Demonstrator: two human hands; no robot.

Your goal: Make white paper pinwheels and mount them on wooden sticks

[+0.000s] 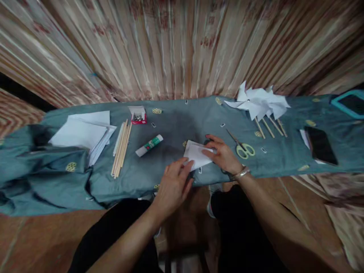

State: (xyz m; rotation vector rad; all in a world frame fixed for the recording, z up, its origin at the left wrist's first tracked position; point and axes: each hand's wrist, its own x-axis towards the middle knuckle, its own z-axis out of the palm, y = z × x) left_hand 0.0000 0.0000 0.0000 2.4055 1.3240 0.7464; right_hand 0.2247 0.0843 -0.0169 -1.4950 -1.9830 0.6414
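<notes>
A folded white sheet of paper [198, 156] lies near the front edge of the cloth-covered table, between my two hands. My left hand [174, 180] holds its near left corner, thumb and fingertips pressed on the paper. On the right side, my right hand [223, 154] grips the paper with the thumb over its top and the fingers bent at the edge. A glue stick [149, 145] with a green label lies to the left of the paper. To the right are scissors [245, 150] with pale green handles, blades pointing away.
Stacked white paper [82, 131], wooden sticks [121, 149] and a small red box [138, 115] of metal pins are on the left. Several paper pinwheels [258, 101] on sticks lie at the back right. A dark phone [321, 146] and a blue-framed device [351, 104] are farther right.
</notes>
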